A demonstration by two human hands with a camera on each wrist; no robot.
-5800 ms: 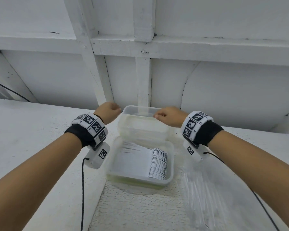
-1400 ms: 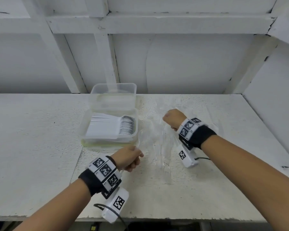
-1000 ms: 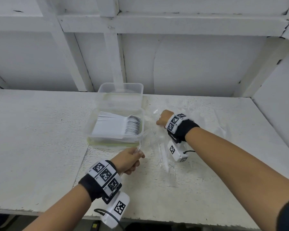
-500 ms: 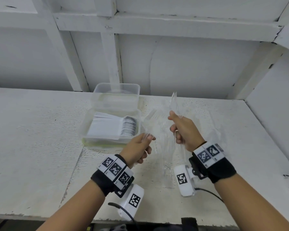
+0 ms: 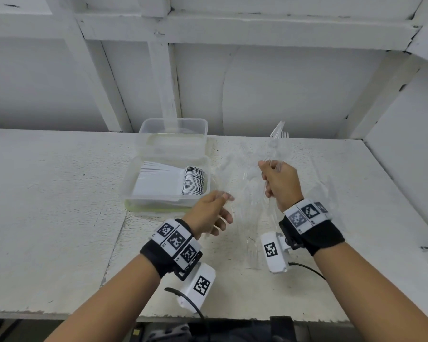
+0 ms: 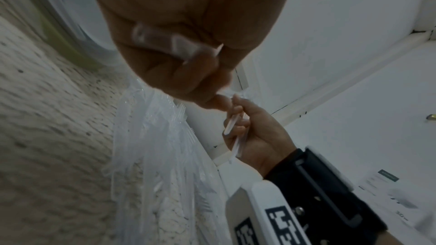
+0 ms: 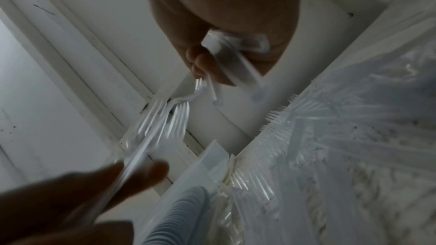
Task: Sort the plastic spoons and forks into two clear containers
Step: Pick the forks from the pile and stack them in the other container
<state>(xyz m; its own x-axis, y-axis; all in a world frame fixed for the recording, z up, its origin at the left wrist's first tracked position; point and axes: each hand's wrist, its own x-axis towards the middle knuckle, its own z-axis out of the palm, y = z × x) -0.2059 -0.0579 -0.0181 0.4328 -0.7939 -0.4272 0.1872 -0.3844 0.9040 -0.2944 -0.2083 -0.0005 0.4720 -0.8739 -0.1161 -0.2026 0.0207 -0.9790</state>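
Right hand clamps a bunch of clear plastic forks, tines up, likely to gather them. Left hand pinches one clear utensil. Loose clear cutlery pile lies on white tabletop; white spoons fill near clear rectangular container.

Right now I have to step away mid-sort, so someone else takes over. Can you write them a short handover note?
Left hand: grip on clear fork handles, lifted off the table.
Right hand: grip on a few clear forks, tines up.
Near container: holds a neat row of white spoons.
Far container: looks empty.
Loose forks lie on the table between the hands.
Done: the spoons seem sorted.
Left: forks into the far container.
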